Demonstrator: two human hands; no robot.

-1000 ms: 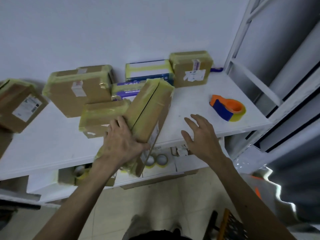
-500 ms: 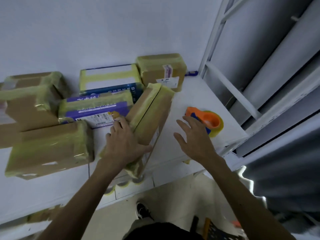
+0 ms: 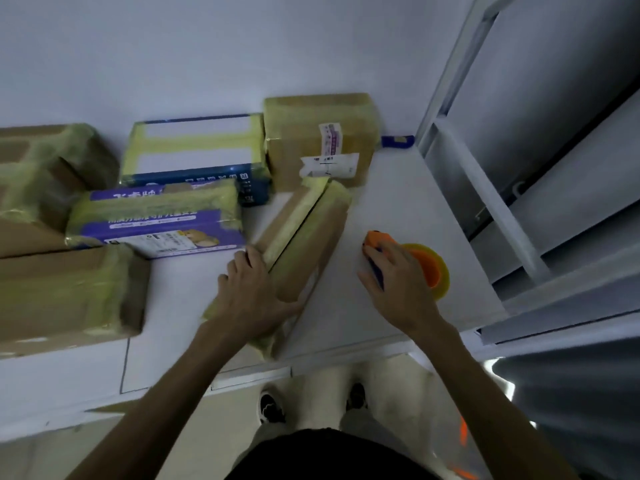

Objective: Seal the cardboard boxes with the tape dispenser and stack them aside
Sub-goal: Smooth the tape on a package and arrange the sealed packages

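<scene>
Left hand [image 3: 252, 299] clasps the near end of the long box [image 3: 308, 233], whose seam runs away to the far right; right hand [image 3: 398, 282], just right of it, grips the tape dispenser [image 3: 429, 268].

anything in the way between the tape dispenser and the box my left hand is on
Nothing visible. The right hand is on the tape dispenser, and only bare table lies between it and the box that the left hand holds.
</scene>
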